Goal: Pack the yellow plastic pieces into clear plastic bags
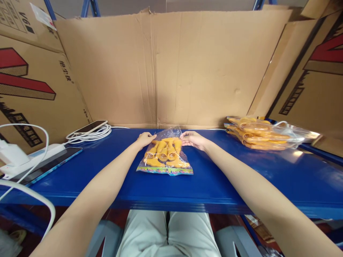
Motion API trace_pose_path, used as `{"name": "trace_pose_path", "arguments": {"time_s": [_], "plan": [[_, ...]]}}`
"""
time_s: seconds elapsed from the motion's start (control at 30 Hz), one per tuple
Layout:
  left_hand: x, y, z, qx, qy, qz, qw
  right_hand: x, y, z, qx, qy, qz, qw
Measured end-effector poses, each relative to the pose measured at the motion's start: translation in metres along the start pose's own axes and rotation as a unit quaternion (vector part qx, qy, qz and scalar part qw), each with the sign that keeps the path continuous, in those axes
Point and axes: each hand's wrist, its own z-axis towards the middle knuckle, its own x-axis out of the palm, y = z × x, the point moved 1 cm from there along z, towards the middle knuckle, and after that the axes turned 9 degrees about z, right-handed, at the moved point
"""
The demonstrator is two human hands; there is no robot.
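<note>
A clear plastic bag (166, 151) of orange-yellow tube-shaped pieces lies flat on the blue table (171, 189), its colourful printed strip towards me. My left hand (146, 139) is at the bag's far left corner, fingers bent and thumb pressed to the edge of the plastic. At the far right corner, my right hand (193, 139) has its fingers stretched towards the bag and touching its edge. The far end of the bag rises slightly between both hands.
Several similar filled bags (259, 134) are stacked at the right. On the left are a power strip (34, 159) with a charger, a phone (50, 165), a coiled white cable (92, 132) and another flat device. Cardboard walls (200, 67) enclose the back and sides.
</note>
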Motion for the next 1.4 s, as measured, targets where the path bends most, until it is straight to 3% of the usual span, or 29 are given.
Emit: {"name": "trace_pose_path", "arguments": {"time_s": [0.13,0.3,0.43,0.53,0.77,1.07,1.4], "plan": [[-0.002,0.0,0.0,0.001,-0.011,-0.038,0.999,0.003,0.001,-0.001,0.021,-0.014,-0.005,1.0],[-0.009,-0.007,-0.004,-0.047,-0.011,-0.149,0.988,-0.001,0.001,0.001,0.048,-0.047,-0.004,0.998],[-0.013,-0.015,-0.01,-0.06,0.05,-0.331,0.94,-0.003,0.002,0.001,0.052,-0.043,0.025,0.997],[-0.014,-0.019,-0.015,-0.065,0.083,-0.395,0.913,0.0,0.001,0.001,0.028,-0.038,0.053,0.997],[-0.018,-0.013,-0.016,-0.062,0.115,-0.374,0.918,0.003,-0.005,0.003,-0.012,-0.061,0.007,0.998],[-0.027,0.005,-0.012,-0.011,0.169,-0.376,0.911,-0.011,-0.006,0.007,-0.042,-0.014,0.013,0.999],[-0.028,0.001,-0.013,-0.008,0.148,-0.331,0.932,-0.012,-0.008,0.009,-0.037,-0.019,0.03,0.999]]}}
